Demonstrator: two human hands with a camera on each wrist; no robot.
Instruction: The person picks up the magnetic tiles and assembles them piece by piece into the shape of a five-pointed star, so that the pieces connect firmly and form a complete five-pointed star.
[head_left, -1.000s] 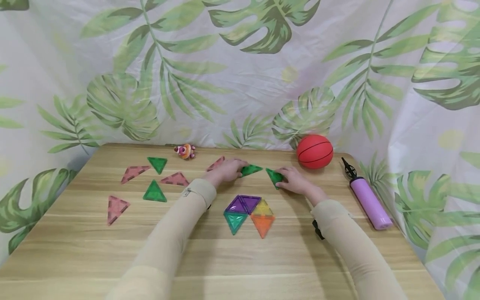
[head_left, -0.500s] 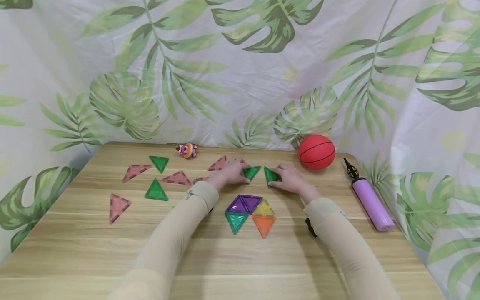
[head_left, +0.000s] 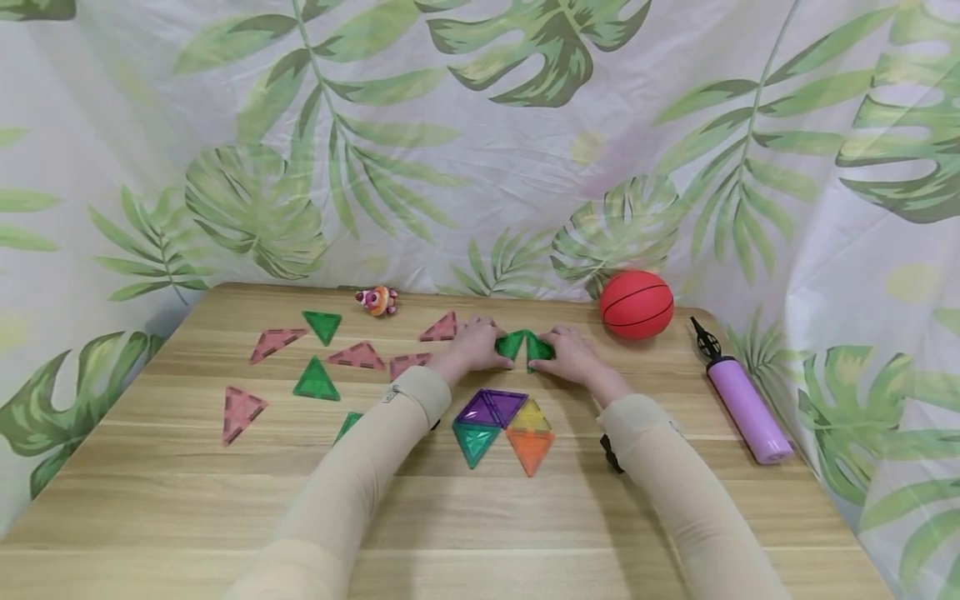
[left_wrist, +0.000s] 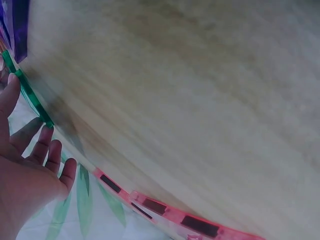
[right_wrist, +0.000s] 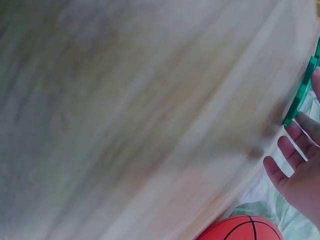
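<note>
My left hand point(head_left: 477, 344) pinches a green triangular magnetic tile point(head_left: 511, 344) between thumb and fingers. Facing it, my right hand point(head_left: 573, 357) pinches a second green tile point(head_left: 537, 350). The two tiles' upper corners sit close together, with a narrow wedge of wood showing between their lower parts; whether the corners touch I cannot tell. Each wrist view shows the green tile edge-on at the fingertips, in the left one point(left_wrist: 35, 99) and in the right one point(right_wrist: 300, 95). Nearer me lies a joined group of purple tiles point(head_left: 506, 406), a yellow tile point(head_left: 531, 417), an orange tile point(head_left: 531, 450) and a teal tile point(head_left: 474, 443).
Several pink tiles point(head_left: 358, 356) and loose green tiles point(head_left: 317, 380) lie to the left, one partly under my left sleeve. A small toy figure point(head_left: 377, 300) stands at the back. A red ball point(head_left: 637, 305) and a purple hand pump point(head_left: 750, 410) are on the right.
Both hands have moved toward each other, narrowing the gap between the two green tiles. A green tile near the left sleeve has come into view.
</note>
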